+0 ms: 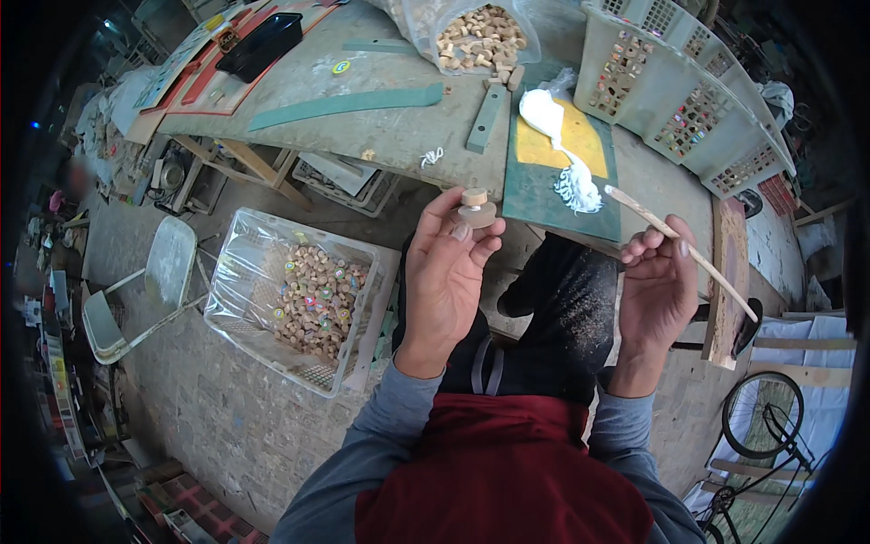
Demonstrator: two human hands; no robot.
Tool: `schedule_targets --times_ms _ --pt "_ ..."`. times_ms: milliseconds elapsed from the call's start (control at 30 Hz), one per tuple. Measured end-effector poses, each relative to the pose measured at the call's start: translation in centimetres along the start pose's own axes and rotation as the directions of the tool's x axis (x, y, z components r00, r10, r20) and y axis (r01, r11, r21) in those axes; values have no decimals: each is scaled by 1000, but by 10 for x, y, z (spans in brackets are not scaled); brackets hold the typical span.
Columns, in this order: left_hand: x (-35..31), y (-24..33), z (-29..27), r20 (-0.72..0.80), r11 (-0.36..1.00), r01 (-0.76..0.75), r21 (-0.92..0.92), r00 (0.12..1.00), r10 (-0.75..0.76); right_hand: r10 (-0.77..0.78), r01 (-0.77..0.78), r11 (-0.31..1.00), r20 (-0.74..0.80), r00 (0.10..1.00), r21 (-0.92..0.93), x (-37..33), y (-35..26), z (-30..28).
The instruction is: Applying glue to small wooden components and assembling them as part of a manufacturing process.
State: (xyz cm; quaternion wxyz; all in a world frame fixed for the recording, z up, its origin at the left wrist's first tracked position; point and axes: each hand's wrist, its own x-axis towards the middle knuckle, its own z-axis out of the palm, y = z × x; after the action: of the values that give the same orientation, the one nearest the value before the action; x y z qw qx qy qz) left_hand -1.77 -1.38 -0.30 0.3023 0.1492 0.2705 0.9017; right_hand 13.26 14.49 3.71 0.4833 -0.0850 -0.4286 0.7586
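Pale wood, the stick (645,215) sat pinched in the right hand (660,292), its long axis slanting away leftward, tip near the white paste (577,188); the left hand (444,279), farther off, gripped a round stacked piece (485,216).

Worktable (390,145) | left: red board (204,83) | middle: long green strip (344,102), short drilled green bar (487,120) | far: clear bag (405,23) of wooden pieces (480,38) | right: dark green mat (535,195), pale perforated plastic crate (625,77)

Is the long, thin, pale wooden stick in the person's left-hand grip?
No, the right-hand grip holds the stick between thumb and fingers.
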Motion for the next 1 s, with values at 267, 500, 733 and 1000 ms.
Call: schedule_targets --times_ms 267,500,733,1000 --pt "-5 12 -25 -74 998 -36 47 996 39 -94 85 968 -26 995 -235 15 -10 -26" --pt "-26 35 -98 -266 901 -130 413 929 256 -168 179 906 61 984 -383 28 -30 -73" --pt "-70 77 -282 -647 779 107 618 632 427 -228 213 805 43 973 -554 44 -27 -82" --pt "-76 42 -380 -424 106 430 897 764 487 -240 174 737 -12 971 -653 39 -10 -82"
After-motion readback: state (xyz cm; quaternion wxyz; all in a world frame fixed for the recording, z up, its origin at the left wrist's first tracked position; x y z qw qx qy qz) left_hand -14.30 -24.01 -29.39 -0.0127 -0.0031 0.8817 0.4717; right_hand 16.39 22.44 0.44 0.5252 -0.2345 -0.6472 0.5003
